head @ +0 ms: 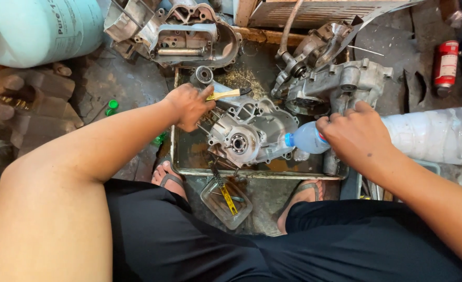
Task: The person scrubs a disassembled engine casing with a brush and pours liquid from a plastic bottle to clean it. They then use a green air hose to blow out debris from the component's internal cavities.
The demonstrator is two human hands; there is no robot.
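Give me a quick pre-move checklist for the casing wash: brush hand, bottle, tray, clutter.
1. Left hand grips the wooden-handled brush: ok, fingers closed on the handle; bristles hidden.
2. Right hand holds the clear plastic bottle: ok, tipped sideways, neck toward the engine casing.
3. Casing sits inside the metal tray: ok, within the rim.
4. Liquid contained: ok, brownish pool lies on the tray floor, none seen outside it.
5. Bottle's blue mouth open or capped: cannot tell.
6. Feet clear of tray: not ok, both sandalled feet sit right at its near edge.
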